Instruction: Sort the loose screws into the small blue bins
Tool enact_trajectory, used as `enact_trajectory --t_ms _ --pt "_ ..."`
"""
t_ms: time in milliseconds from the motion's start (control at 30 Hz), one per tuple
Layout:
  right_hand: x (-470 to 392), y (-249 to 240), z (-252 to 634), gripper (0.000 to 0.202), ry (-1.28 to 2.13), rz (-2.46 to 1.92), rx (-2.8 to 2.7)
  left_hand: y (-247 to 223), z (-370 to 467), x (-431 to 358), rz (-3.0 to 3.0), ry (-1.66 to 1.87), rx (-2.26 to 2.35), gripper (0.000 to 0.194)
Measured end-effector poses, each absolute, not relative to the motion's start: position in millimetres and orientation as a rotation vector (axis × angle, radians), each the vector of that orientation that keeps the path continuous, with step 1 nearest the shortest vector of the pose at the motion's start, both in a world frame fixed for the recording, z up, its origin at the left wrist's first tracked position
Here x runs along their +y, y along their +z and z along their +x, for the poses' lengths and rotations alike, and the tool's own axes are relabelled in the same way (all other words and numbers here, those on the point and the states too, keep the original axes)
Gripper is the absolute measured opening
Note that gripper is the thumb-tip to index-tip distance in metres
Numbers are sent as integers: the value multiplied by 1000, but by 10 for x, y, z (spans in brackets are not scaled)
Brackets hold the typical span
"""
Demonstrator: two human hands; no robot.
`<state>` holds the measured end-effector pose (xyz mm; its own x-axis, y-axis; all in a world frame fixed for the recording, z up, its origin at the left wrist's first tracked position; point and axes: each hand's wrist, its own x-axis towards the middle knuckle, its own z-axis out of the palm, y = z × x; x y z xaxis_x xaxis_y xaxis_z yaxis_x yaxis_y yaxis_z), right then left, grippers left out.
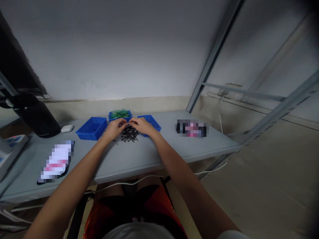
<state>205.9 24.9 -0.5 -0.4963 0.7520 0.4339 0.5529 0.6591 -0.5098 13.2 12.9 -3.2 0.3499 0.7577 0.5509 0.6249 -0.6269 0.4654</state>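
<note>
My left hand (115, 128) and my right hand (141, 125) come close together over a pile of dark screws (129, 133) on the grey table. The fingertips of each hand are pinched, and what they hold is too small to make out. Behind them stands a blue bin (109, 116) with green plastic packets (119, 114) in it. To the left of my left hand sits another blue bin (91, 129). A third blue bin (155, 123) is partly hidden behind my right hand. Some small shiny pieces lie beside my left hand.
On the left are a black bottle (37, 116), a white earbud case (67, 128), a blurred-out phone-like object (56, 161) and part of a white device (12, 152). A blurred-out item (191, 128) lies on the right. A metal shelf post (214, 56) rises at the table's right end. A white cable (132, 183) hangs below the front edge.
</note>
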Motion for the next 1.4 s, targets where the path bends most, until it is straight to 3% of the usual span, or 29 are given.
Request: enact_trajectory --t_ms 1400 --pt "256 13 2051 21 368 -989 -2189 -11 145 94 2476 1144 1245 26"
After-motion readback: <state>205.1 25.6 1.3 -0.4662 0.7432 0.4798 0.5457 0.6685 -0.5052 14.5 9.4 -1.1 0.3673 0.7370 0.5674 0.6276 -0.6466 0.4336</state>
